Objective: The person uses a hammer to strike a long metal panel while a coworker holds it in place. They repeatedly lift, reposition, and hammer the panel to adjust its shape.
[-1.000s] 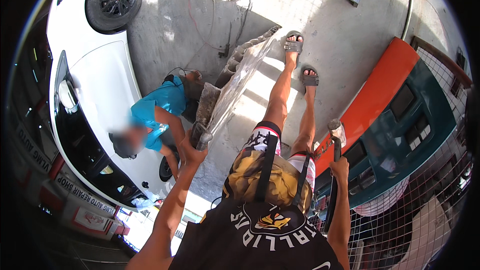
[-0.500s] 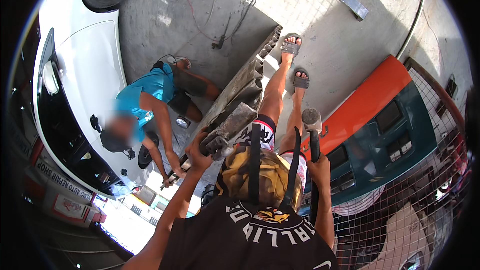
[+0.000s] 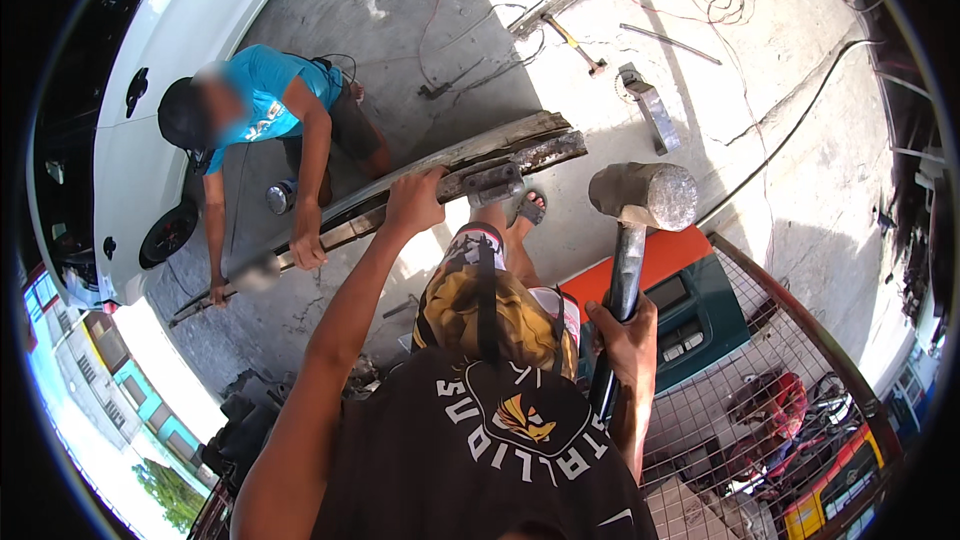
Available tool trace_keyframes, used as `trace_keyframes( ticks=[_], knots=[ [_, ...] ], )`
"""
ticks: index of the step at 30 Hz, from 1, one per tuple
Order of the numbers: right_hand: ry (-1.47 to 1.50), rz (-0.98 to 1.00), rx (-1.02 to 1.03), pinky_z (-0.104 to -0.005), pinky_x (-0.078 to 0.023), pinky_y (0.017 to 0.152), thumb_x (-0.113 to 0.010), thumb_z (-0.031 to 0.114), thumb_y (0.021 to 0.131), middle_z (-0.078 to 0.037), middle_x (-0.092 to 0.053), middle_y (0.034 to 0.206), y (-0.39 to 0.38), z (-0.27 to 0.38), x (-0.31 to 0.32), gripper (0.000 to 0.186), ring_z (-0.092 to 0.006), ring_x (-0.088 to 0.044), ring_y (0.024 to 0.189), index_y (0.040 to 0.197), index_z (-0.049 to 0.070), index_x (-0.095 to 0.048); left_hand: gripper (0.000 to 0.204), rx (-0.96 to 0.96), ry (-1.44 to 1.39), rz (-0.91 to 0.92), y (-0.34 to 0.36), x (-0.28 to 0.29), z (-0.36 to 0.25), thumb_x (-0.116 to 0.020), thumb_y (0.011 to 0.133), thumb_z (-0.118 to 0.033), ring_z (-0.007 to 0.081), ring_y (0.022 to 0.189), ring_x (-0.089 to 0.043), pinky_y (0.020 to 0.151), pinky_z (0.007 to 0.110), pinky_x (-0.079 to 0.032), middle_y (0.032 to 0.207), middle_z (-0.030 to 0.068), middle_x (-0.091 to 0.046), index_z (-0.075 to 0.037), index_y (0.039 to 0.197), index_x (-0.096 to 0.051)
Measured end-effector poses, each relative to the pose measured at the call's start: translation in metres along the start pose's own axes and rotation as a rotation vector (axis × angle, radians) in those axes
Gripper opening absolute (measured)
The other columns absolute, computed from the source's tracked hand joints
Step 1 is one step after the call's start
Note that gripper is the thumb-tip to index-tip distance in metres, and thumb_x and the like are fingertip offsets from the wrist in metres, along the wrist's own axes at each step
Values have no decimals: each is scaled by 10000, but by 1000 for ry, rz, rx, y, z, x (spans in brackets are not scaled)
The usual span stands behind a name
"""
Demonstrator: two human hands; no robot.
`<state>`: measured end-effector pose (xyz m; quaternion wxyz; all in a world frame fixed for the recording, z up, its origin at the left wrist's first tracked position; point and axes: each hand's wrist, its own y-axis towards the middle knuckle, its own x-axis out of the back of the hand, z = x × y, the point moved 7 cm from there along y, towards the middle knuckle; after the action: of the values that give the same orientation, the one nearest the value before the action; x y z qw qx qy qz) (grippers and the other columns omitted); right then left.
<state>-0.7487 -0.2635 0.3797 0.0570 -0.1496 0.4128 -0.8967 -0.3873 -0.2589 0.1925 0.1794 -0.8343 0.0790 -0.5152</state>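
Lengthwise forward, the sledgehammer (image 3: 627, 265), head foremost.

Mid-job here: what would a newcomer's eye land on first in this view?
Probably the big grey-headed sledgehammer with a black handle, held head-up in the right hand, right of centre. Next, the long weathered grey-brown beam slanting across the middle, with the left hand over it. Then the co-worker in a bright blue shirt, at left beside a white car.
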Motion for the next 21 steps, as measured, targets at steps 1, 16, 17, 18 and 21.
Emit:
trace_keyframes(
  ticks=[1,16,17,18,21],
  knots=[
    [27,24,41,-258,-388,435,-785,66,869,-20,-562,587,-6,17,-3,225,-96,-523,452,813,39,-568,575,1,-5,-21,-1,0,5,-699,657,-69,431,932,-710,837,537,-553,957,214,-742,-75,1232,-676],
    [312,291,674,-245,-364,366,-648,734,894,-47,-475,573,-94,91,-27,780,-124,-464,401,987,-27,-501,555,-18,31,-78,7,8,7,-693,691,-75,430,934,-722,843,522,-577,947,245,-745,-49,1245,-713],
    [294,253,678,-250,-370,368,-625,735,911,-53,-477,578,-85,77,-29,775,-129,-466,403,985,-26,-499,554,-29,31,-87,8,4,9,-693,693,-75,429,933,-723,842,522,-577,946,244,-746,-48,1246,-713],
    [276,225,682,-254,-377,370,-601,737,927,-60,-479,584,-74,63,-33,772,-133,-469,406,983,-26,-497,556,-15,42,-81,6,3,12,-692,693,-72,429,934,-722,845,521,-577,947,243,-746,-49,1248,-711],
    [208,185,602,-279,-380,383,-518,529,1081,-55,-486,601,-17,11,-50,566,-126,-475,430,830,22,-503,565,1,52,-58,8,0,9,-687,691,-62,431,937,-721,861,520,-574,955,242,-747,-49,1255,-707]
  ],
)
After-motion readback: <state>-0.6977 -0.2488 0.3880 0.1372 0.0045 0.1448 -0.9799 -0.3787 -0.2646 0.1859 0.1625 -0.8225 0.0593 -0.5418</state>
